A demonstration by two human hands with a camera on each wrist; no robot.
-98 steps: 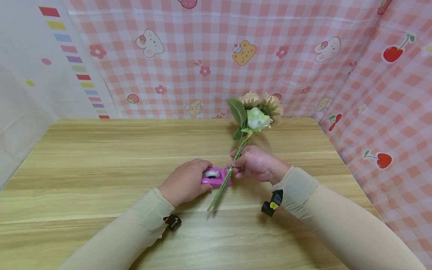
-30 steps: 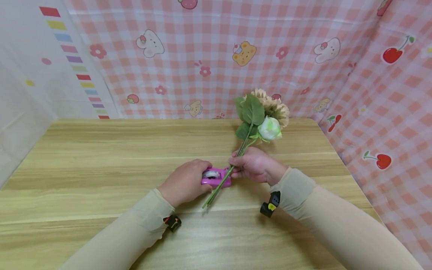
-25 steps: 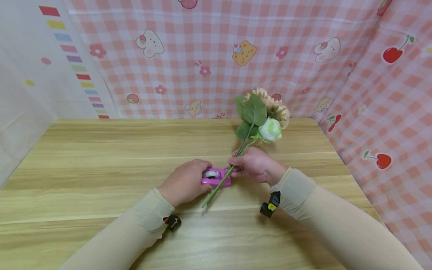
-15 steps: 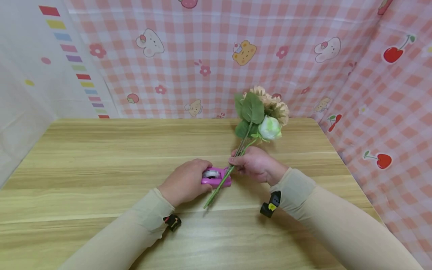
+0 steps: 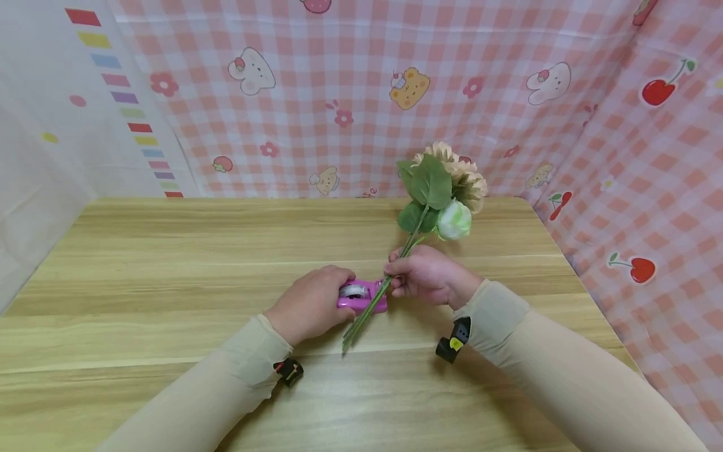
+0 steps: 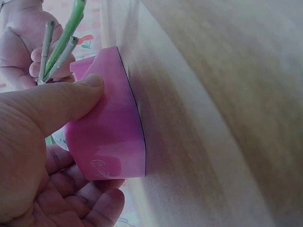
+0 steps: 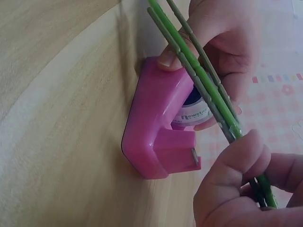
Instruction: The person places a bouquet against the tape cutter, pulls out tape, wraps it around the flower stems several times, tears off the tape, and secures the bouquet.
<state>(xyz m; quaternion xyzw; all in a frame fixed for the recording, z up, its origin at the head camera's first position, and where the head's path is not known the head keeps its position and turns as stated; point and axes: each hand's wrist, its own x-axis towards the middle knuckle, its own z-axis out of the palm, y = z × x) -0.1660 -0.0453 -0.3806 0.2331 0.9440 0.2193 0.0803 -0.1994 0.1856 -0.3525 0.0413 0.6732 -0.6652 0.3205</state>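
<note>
A pink tape dispenser sits on the wooden table, and my left hand grips its rear end. In the left wrist view the thumb presses one side of the dispenser, with fingers at the other. Its roll of tape and metal cutter show in the right wrist view. My right hand pinches a bunch of flowers by the stems, which slant across the dispenser's front. A shiny clear patch, like tape, lies on the stems near my fingers. Peach blooms, a white-green rose and leaves top the bunch.
The wooden table reaches back to a pink checked cloth with cartoon prints. Another checked cloth borders the right side, and a white one the left.
The flowers have turned in my right hand: the rose now lies further right and the large leaf shows broadside. The stem ends have shifted slightly left. My left hand and the tape dispenser stay put.
</note>
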